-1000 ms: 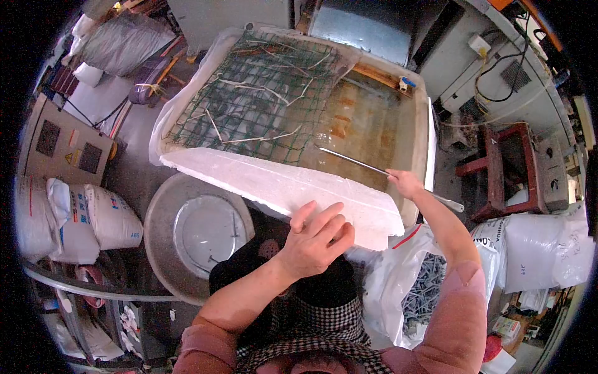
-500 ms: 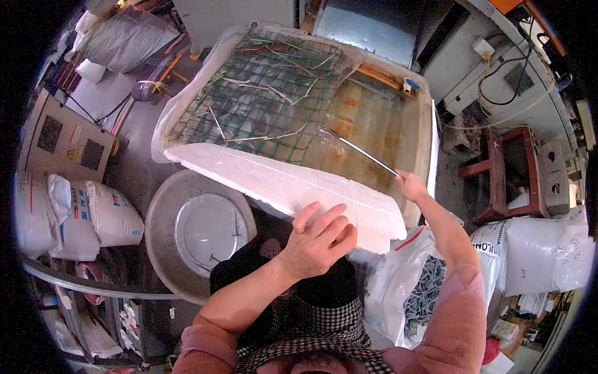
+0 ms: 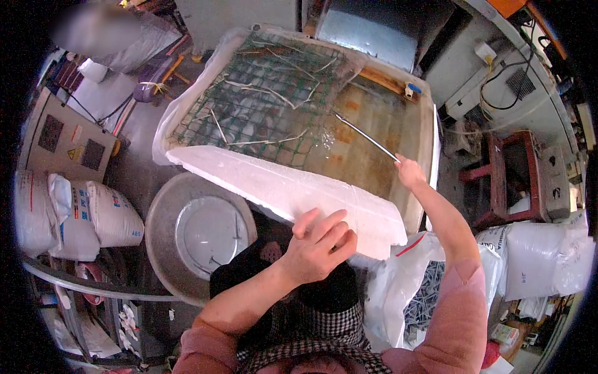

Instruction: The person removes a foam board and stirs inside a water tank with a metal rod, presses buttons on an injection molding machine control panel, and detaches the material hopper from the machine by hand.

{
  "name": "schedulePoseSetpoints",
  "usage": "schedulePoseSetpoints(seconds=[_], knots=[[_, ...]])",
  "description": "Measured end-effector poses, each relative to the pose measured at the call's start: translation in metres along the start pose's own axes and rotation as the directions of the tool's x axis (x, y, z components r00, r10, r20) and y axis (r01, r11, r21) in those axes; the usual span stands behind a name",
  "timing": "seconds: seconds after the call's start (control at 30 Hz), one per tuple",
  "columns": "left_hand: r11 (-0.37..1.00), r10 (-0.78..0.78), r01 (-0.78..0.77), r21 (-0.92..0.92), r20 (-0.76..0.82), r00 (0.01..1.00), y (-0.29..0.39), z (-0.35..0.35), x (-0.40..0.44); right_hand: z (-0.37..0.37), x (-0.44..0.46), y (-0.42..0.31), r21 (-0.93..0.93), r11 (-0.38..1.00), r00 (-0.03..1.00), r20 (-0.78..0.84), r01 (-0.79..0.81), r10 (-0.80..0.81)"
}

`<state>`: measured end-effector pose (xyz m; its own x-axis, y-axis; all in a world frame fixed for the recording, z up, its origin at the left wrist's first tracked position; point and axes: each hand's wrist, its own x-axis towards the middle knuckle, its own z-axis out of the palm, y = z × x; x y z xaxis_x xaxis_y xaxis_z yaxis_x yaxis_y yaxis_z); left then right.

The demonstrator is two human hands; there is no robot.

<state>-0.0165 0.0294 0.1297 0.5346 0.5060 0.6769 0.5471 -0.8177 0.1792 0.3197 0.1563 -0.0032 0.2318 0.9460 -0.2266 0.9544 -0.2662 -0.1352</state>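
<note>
My right hand is closed around the near end of a thin metal rod. The rod slants away to the left over a water-filled tank, its far tip at the water beside a green mesh net. Ripples show near that tip. A white foam board lies along the tank's near side. Over the board's front edge is my left hand, fingers apart and loosely bent, with nothing in it; whether it touches the board I cannot tell.
A large round basin stands at the left with a few thin pieces inside. An open white sack of grey plastic-looking pieces sits at my right. Full sacks stand farther left. A blue-handled valve is at the tank's far corner.
My right hand has moved slightly away from me, and the rod's far tip has shifted away and to the right. My left hand has hardly moved.
</note>
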Motion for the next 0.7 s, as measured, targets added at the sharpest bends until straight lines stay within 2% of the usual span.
schedulePoseSetpoints(seconds=[0.33, 0.43, 0.47, 0.6, 0.7], knots=[[0.999, 0.002, -0.003, 0.032, 0.03, 1.0, -0.005, -0.003, 0.0, 0.023, 0.06, -0.042, 0.062, 0.994, 0.995, 0.034, -0.093, 0.091], [0.999, -0.006, 0.007, 0.051, -0.017, 1.0, -0.006, -0.001, -0.001, 0.036, 0.079, -0.058, 0.117, 0.988, 0.994, 0.033, -0.103, 0.099], [0.999, -0.014, 0.014, 0.04, -0.009, 1.0, -0.007, -0.003, -0.001, 0.047, 0.088, -0.058, 0.108, 0.993, 0.998, 0.003, -0.056, 0.056], [0.999, -0.006, 0.004, 0.04, 0.049, 0.999, -0.009, -0.002, -0.001, 0.061, 0.11, -0.076, 0.195, 0.976, 0.995, 0.035, -0.098, 0.093], [0.999, -0.036, 0.033, 0.033, 0.076, 0.996, -0.011, 0.0, -0.002, 0.068, 0.12, -0.084, 0.207, 0.978, 0.999, 0.027, -0.041, 0.036]])
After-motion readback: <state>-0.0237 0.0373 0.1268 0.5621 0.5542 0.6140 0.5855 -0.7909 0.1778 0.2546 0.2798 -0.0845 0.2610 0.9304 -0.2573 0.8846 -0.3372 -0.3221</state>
